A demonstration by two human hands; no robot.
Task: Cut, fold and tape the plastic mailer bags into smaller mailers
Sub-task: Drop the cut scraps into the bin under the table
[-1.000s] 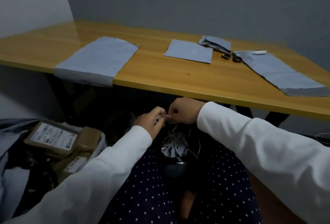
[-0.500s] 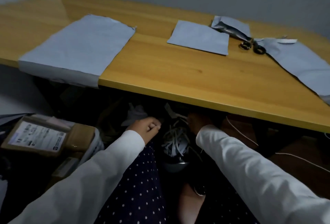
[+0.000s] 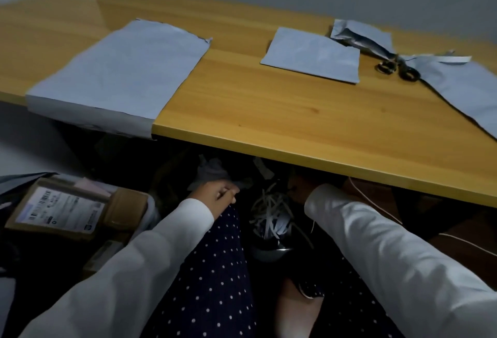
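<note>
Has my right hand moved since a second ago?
Yes. The right hand was out in front of the table edge, meeting the left hand; now it sits back under that edge, mostly hidden in shadow.

**Open desk middle, crowded space beneath**

The desk (image 3: 309,127) has a broad bare strip down its middle, running from the near edge to the far edge. A large mailer bag (image 3: 121,68) covers the left part and hangs over the near edge. Toward the far right corner lie a small cut mailer (image 3: 312,55), a crumpled mailer piece (image 3: 360,36) and scissors (image 3: 398,68), close together; a long mailer (image 3: 462,87) fills the right edge.

Under the near edge, passage is tight: a bin of plastic strips (image 3: 271,219) sits between the knees, cardboard parcels (image 3: 70,208) crowd the left, and a thin white cable (image 3: 376,203) trails on the right.
</note>
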